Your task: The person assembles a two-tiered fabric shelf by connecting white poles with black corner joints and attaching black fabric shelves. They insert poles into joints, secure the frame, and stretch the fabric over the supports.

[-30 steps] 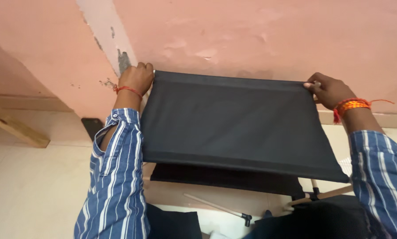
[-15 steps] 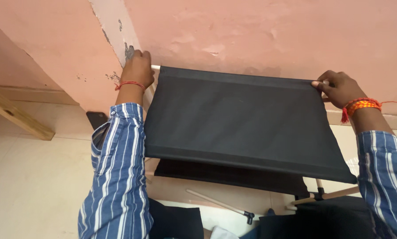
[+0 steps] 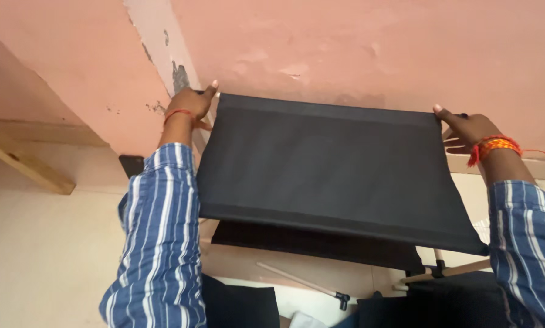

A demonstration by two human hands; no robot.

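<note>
Both hands grip the black fabric panel (image 3: 333, 176) by its top corners, left hand (image 3: 192, 103) & right hand (image 3: 467, 129), stretched flat vs the pink wall (image 3: 375, 54), w/ wooden rods (image 3: 303, 282) below.

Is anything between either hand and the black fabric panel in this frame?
Nothing visible. The left hand grips the black fabric panel at its upper left corner and the right hand holds the upper right corner, both in direct contact, with the panel stretched between them in front of the pink wall.
</note>
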